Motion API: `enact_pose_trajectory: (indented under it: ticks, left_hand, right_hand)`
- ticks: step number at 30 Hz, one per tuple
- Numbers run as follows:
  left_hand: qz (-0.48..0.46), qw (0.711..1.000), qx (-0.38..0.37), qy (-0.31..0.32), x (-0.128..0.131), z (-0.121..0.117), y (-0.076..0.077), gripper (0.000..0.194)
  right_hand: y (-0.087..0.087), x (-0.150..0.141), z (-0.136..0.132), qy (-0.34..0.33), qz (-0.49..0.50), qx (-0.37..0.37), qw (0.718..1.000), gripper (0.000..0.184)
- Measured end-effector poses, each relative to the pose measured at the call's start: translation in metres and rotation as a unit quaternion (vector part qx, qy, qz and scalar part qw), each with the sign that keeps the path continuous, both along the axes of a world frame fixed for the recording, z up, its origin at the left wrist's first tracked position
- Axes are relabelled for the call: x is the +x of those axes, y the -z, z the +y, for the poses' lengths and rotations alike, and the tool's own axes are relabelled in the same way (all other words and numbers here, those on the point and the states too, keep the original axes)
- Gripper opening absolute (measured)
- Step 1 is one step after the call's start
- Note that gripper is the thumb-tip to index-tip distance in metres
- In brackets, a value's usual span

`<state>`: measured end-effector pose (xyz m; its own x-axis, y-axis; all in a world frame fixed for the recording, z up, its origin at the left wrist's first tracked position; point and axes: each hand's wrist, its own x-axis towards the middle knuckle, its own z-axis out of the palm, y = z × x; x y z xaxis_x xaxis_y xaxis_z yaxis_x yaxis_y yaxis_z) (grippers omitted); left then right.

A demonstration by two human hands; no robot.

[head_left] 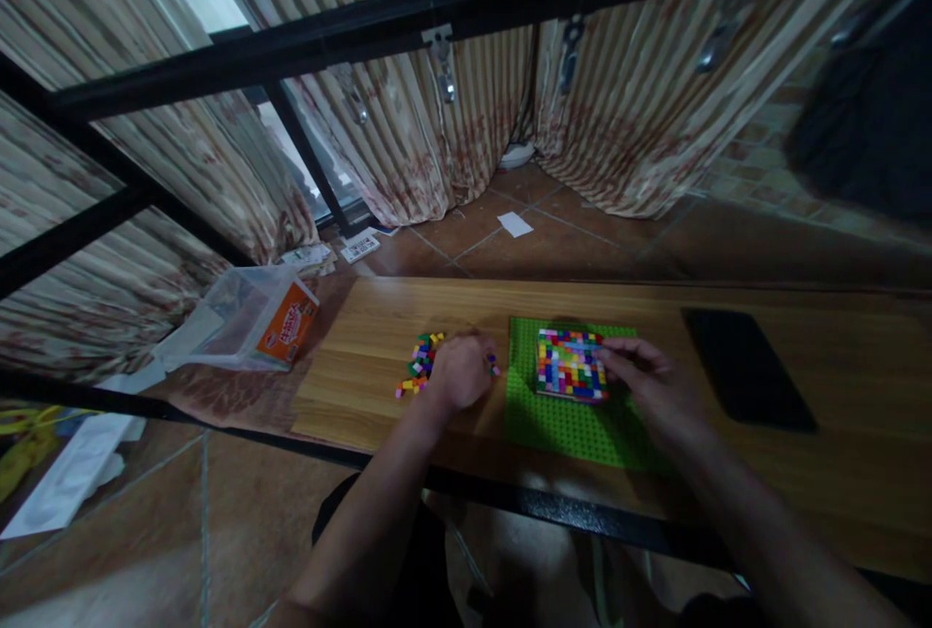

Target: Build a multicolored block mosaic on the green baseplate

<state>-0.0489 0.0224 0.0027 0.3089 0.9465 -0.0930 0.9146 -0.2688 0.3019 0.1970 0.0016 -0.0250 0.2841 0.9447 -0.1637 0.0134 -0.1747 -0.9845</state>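
A square block of many-coloured toy bricks (572, 366) sits on a green studded baseplate (539, 429). My right hand (651, 380) has its thumb and fingertips pinched at the block's upper right edge; whether a single brick is also between them I cannot tell. To the left, my left hand (460, 371) is curled closed low over the table, just right of a small heap of loose toy bricks (422, 356). Its fingertips are hidden under the hand. A few bricks show beyond its right side, near the baseplate's left edge.
Right of the baseplate, a dark flat tablet-like slab (749, 366) lies on the wooden table (364, 317). A clear plastic container (244, 317) with an orange label stands beyond the table's left end. A black metal bar (364, 26) crosses above, before striped curtains (408, 143).
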Motion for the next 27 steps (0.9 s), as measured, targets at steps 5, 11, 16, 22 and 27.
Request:
enact_pose_trajectory:
  ticks: [5, 11, 16, 22, 27]
  left_hand:
    - [0.022, 1.000, -0.012, -0.020, 0.005, 0.001, 0.005, 0.023]
    - [0.021, 0.999, 0.011, -0.042, 0.008, 0.001, 0.005, 0.022]
    - [-0.207, 0.977, -0.017, -0.043, 0.012, -0.004, -0.004, 0.020]
    - [-0.546, 0.810, -0.212, -0.021, 0.028, -0.017, -0.010, 0.017]
    - [-0.596, 0.747, -0.291, -0.045, 0.033, -0.019, -0.010, 0.022]
  right_hand:
    - [-0.007, -0.001, 0.001, 0.015, -0.025, -0.001, 1.000, 0.034]
    - [-0.009, -0.002, 0.000, 0.043, -0.143, 0.050, 0.988, 0.029]
    - [-0.020, -0.013, -0.019, -0.036, -0.279, 0.197, 0.939, 0.017]
    - [-0.027, -0.032, -0.034, -0.174, -0.273, 0.279, 0.904, 0.018]
    - [-0.025, -0.034, -0.032, -0.211, -0.233, 0.308, 0.898, 0.024]
